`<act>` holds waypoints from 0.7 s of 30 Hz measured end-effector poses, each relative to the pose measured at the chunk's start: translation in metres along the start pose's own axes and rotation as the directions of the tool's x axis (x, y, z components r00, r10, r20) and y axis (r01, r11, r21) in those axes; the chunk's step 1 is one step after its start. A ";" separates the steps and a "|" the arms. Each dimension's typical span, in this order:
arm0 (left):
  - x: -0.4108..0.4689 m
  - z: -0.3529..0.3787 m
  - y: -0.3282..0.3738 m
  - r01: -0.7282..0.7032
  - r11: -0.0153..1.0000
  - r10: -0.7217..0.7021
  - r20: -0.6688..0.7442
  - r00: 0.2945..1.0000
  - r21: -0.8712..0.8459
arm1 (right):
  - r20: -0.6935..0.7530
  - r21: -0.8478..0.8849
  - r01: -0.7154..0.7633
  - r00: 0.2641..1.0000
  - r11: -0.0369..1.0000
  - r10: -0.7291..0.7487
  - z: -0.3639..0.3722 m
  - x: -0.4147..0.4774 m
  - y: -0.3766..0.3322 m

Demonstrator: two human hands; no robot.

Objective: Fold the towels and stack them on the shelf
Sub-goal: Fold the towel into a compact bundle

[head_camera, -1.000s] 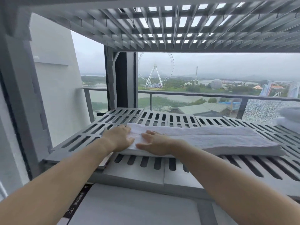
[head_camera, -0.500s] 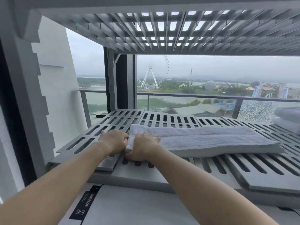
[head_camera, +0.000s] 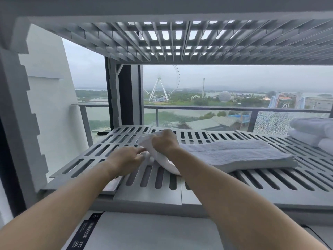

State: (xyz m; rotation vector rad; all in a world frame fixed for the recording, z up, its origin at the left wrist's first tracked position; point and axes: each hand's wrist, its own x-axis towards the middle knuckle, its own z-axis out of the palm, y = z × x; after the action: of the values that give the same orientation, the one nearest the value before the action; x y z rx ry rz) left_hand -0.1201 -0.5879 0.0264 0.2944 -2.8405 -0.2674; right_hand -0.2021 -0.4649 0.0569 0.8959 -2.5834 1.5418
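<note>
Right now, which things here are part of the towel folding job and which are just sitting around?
Part of the job:
white towel lifted at its left end by the right hand
left hand at that end
slatted shelf
folded towels stacked far right

Just there:
labelled white box below the shelf

Two bare hands reach in: the left hand [head_camera: 126, 158] and the right hand [head_camera: 164, 141]. One long white towel [head_camera: 234, 154] lies folded on the slatted shelf [head_camera: 153, 184], its near end lifted. At the far right sits one stack of folded towels [head_camera: 313, 132], cut off by the frame's edge; at least two layers show there, though the exact number cannot be told. Two slatted grey tiers are visible, the shelf below and another tier [head_camera: 180, 40] overhead.
</note>
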 end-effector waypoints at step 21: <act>0.074 0.035 0.205 -0.195 0.953 0.107 -0.346 0.932 -0.231 | -0.069 0.446 -0.295 0.930 0.845 0.361 -0.198 0.024 0.036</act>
State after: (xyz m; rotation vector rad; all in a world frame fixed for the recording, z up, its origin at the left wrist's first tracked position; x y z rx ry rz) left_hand -0.2351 -0.4020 0.0545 0.0538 -2.4433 -0.5050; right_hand -0.2942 -0.3028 0.1372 0.3184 -2.4212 2.2329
